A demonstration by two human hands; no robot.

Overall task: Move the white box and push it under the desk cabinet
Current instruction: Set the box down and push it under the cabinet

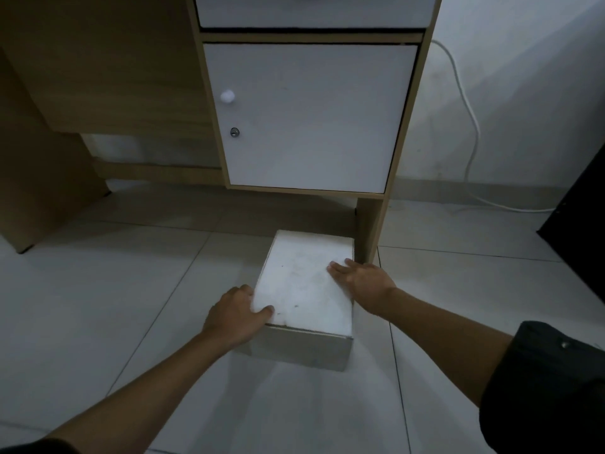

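The white box point(302, 286) stands on the tiled floor just in front of the desk cabinet point(311, 116), its far end at the gap under the cabinet's bottom. My left hand point(234, 314) grips the box's near left corner, thumb on the lid and fingers down the side. My right hand point(361, 278) lies flat across the lid's right edge, fingers spread. The cabinet has a white door with a round knob and a keyhole, and a wooden frame whose right leg point(368, 229) stands beside the box's far right corner.
A wooden desk panel point(42, 178) stands at the left, with a low crossbar behind. A white cable point(471, 132) hangs down the wall at the right and runs along the floor. A black object point(579, 204) leans at the far right.
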